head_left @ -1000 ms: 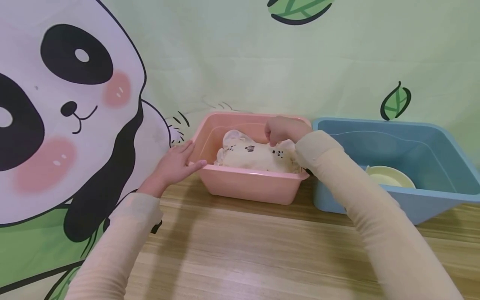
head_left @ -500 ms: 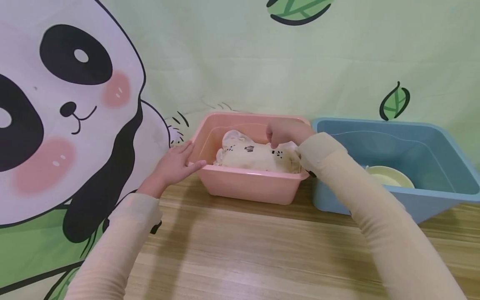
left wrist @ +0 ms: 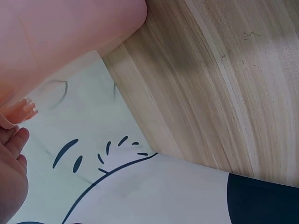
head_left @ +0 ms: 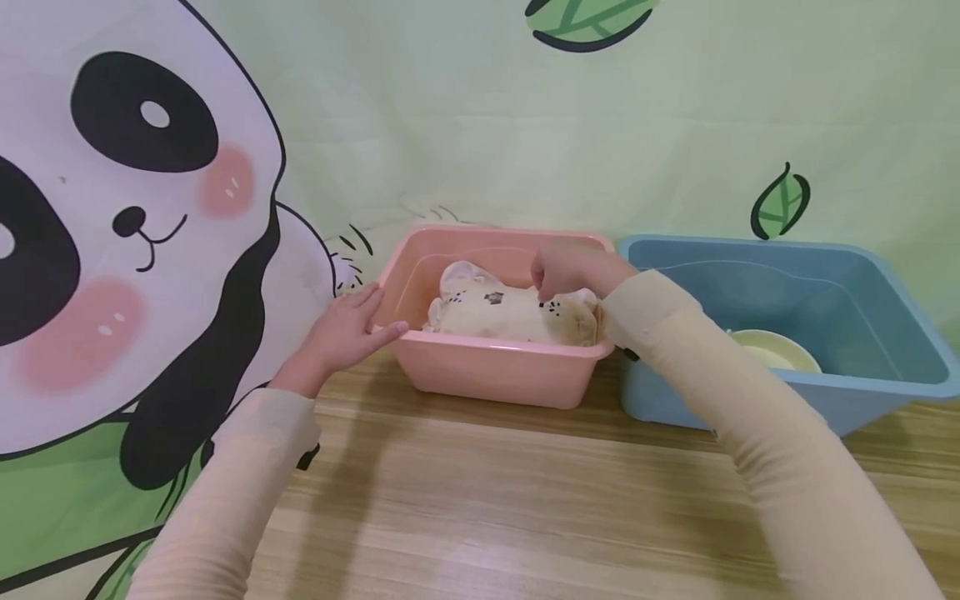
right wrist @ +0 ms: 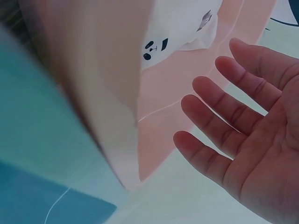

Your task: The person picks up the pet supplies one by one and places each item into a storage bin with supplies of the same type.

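A cream cloth item (head_left: 510, 318) with small panda prints and ruffled edges lies bunched inside the pink bin (head_left: 495, 371); its exact kind is unclear. My left hand (head_left: 337, 333) rests on the bin's left front corner, thumb along the front rim and fingers at the left side. In the left wrist view, fingertips of the left hand (left wrist: 13, 163) touch the rim. Over the bin's right side hovers my right hand (head_left: 573, 271). The right wrist view shows that right hand (right wrist: 261, 126) with fingers spread and loosely bent, holding nothing, apart from the cloth (right wrist: 187, 28).
Close by on the right stands a larger blue bin (head_left: 885, 321) with a pale yellow-green round dish (head_left: 780, 350) inside. Both bins sit on a wooden table (head_left: 480, 500), against a green backdrop (head_left: 450, 125) printed with a panda and leaves.
My right hand has shifted slightly down and to the right over the pink bin. The left hand stays on the rim, and the cloth lies as before. The head view has turned slightly.
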{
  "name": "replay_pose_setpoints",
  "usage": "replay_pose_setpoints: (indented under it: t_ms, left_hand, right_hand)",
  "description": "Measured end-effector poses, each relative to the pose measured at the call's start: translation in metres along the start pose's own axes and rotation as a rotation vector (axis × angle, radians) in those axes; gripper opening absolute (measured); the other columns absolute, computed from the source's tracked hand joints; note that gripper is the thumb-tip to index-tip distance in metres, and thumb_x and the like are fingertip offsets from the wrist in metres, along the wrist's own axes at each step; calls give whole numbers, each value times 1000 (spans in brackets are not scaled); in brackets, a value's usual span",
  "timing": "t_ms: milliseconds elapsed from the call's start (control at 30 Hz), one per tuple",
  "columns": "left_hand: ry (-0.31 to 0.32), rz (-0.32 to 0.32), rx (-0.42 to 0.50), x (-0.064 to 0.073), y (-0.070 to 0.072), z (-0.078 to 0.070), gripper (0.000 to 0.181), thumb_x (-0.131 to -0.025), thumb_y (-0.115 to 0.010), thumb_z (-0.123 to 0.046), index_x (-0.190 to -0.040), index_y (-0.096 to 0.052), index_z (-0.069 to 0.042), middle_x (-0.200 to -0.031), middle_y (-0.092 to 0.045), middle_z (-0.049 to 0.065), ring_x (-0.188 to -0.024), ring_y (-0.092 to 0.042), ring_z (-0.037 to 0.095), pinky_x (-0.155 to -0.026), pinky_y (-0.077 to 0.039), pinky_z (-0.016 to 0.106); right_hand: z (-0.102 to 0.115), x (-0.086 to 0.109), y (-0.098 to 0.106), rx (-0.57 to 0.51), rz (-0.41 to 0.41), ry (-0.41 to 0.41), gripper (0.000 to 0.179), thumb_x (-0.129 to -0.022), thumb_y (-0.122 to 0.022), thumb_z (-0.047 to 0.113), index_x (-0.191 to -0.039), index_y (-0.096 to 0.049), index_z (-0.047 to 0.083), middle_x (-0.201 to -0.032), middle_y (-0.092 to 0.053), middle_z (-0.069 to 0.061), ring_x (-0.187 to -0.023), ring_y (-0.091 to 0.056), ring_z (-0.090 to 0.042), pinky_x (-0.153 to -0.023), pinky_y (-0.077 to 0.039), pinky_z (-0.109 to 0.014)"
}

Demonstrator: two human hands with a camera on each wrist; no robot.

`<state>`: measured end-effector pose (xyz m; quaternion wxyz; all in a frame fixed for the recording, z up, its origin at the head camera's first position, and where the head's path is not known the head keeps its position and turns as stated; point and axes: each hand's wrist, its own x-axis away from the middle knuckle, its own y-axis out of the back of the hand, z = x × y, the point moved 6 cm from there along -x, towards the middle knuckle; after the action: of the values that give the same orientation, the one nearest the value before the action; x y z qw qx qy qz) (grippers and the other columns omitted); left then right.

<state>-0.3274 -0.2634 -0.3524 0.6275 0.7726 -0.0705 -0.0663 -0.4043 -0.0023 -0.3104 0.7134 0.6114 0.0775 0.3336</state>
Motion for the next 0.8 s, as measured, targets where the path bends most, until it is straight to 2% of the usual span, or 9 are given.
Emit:
replay_pose_setpoints:
  t_ms: [167,533,800]
  left_hand:
    - [6,12,-8,0,-1,1,88,-81,-33,-67,-140,-19,-4,-146,-19,16,-132,-20,39,-105,-19,53]
    - [2,-6,-5,-1,0,1,88,-81,-34,-68,-140,-21,-4,-146,-21,16,-131,-22,39,-105,-20,52]
    - [0,-8,-7,-2,0,-1,86,-82,-37,-65,-140,-22,-4,-145,-22,16,-130,-24,39,-104,-22,54]
  right_hand:
    - [0,4,1,19,-11,22,6,-81,-62,15,-80,-64,10,-79,-60,-3,-73,-50,-18,-64,-42,-26]
    - [-1,14,-1,8,-78,70,9,-82,-60,16,-80,-66,10,-77,-60,-3,-72,-50,-17,-62,-41,-25]
    - [2,23,-1,-10,-72,92,11,-82,-56,13,-83,-65,8,-74,-58,-3,-69,-49,-17,-61,-40,-24]
